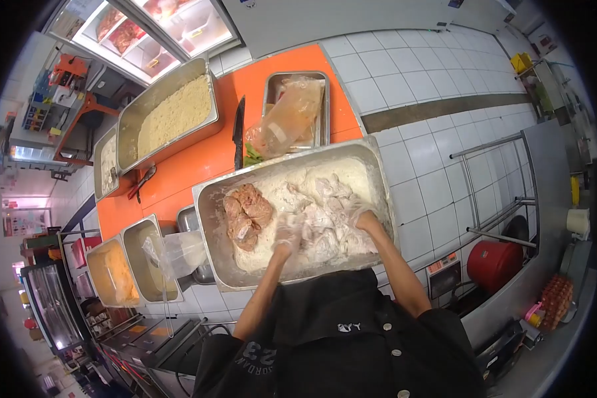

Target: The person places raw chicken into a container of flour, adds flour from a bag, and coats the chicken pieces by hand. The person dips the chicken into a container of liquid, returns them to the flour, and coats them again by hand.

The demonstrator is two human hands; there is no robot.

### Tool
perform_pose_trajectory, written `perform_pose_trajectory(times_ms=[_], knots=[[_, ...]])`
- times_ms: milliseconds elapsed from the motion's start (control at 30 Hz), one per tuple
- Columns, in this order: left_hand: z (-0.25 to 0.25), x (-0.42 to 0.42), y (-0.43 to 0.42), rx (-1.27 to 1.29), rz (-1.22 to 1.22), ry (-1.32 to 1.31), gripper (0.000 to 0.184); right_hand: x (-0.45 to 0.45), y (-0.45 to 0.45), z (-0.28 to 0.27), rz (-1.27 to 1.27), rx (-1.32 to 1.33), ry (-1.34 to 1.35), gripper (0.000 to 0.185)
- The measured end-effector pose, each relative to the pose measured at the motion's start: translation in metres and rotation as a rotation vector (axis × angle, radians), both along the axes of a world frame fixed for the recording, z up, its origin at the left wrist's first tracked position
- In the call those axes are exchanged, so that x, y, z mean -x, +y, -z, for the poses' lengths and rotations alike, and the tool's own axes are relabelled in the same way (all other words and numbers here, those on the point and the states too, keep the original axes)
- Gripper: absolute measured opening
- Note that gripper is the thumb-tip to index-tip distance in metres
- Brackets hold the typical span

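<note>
A large metal pan of white flour lies in front of me. Several flour-coated pieces of meat, apparently chicken, fill its middle and right side. Some reddish, uncoated pieces rest on the flour at the left. My left hand is down among the coated pieces, smeared by motion and dusted with flour. On the right side of the pan, my right hand touches the coated pieces, its fingers blurred and partly hidden. Whether either hand grips a piece cannot be made out.
Behind the pan, a black knife lies on the orange table beside a tray holding a plastic bag. A deep pan of crumbs and tongs are at left. Metal containers stand nearer me.
</note>
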State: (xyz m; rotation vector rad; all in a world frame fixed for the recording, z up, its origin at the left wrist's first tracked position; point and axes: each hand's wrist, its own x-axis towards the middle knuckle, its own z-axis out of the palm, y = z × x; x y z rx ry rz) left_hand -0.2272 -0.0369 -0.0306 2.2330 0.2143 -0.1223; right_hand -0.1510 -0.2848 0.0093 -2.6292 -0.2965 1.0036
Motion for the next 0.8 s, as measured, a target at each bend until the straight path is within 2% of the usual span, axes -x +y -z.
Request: perform_pose_trajectory(times_ms=[67, 100, 167, 200, 267, 300, 333, 367, 400, 433, 500, 533, 567, 600, 633, 667, 733, 767, 800], knots=[[-0.026, -0.025, -0.027, 0.3, -0.098, 0.318, 0.072, -0.004, 0.007, -0.006, 0.158, -0.216, 0.084, 0.052], [-0.039, -0.033, -0.031, 0.3, -0.108, 0.313, 0.072, -0.004, 0.011, -0.006, 0.205, -0.288, 0.115, 0.049], [-0.058, -0.05, -0.035, 0.616, -0.359, 0.81, 0.071, -0.006, 0.01, 0.013, 0.423, -0.642, 0.179, 0.052], [-0.052, -0.05, -0.03, 0.617, -0.361, 0.809, 0.071, -0.006, 0.007, 0.025, 0.535, -0.818, 0.216, 0.054], [-0.032, -0.042, -0.012, 0.827, -0.291, 0.689, 0.069, 0.003, 0.003, 0.039, 0.771, -1.163, 0.296, 0.058], [-0.039, -0.041, -0.004, 0.829, -0.29, 0.687, 0.069, -0.011, 0.015, -0.033, 0.723, -0.726, 0.341, 0.058], [-0.057, -0.041, 0.005, 0.586, -0.141, 0.632, 0.066, -0.02, 0.007, -0.021, 0.718, -0.728, 0.336, 0.058], [-0.075, -0.039, 0.014, 0.341, 0.003, 0.57, 0.062, -0.026, -0.006, 0.0, 0.518, -0.475, 0.329, 0.054], [-0.085, -0.035, 0.022, 0.093, 0.144, 0.505, 0.058, -0.031, -0.007, -0.001, 0.42, -0.35, 0.32, 0.053], [-0.082, -0.03, 0.028, 0.09, 0.144, 0.501, 0.058, -0.036, -0.004, -0.015, 0.319, -0.227, 0.313, 0.051], [-0.062, -0.011, 0.035, 0.256, 0.199, 0.602, 0.06, -0.037, 0.004, -0.055, -0.179, 0.283, 0.302, 0.051], [-0.033, -0.002, 0.032, 0.255, 0.201, 0.602, 0.06, -0.025, 0.001, -0.034, -0.17, 0.249, 0.227, 0.051], [0.004, 0.009, 0.024, 0.487, 0.2, 0.564, 0.064, -0.007, -0.007, 0.009, -0.051, 0.076, 0.203, 0.051], [0.001, 0.006, 0.009, 0.599, 0.197, 0.527, 0.066, 0.015, -0.016, 0.07, 0.16, -0.254, 0.199, 0.051], [-0.002, 0.002, -0.007, 0.712, 0.198, 0.493, 0.069, 0.024, -0.021, 0.106, 0.306, -0.506, 0.25, 0.05], [-0.049, -0.009, -0.032, 0.519, 0.072, 0.41, 0.064, 0.015, -0.013, 0.096, 0.302, -0.509, 0.234, 0.05], [-0.063, -0.017, -0.048, 0.337, -0.055, 0.325, 0.06, 0.01, 0.001, 0.045, 0.5, -0.668, 0.359, 0.048], [-0.044, -0.026, -0.044, 0.399, -0.08, 0.339, 0.066, 0.004, 0.01, 0.013, 0.597, -0.75, 0.419, 0.047], [-0.049, -0.033, -0.035, 0.371, -0.084, 0.481, 0.069, 0.002, 0.018, -0.014, 0.694, -0.83, 0.488, 0.045]])
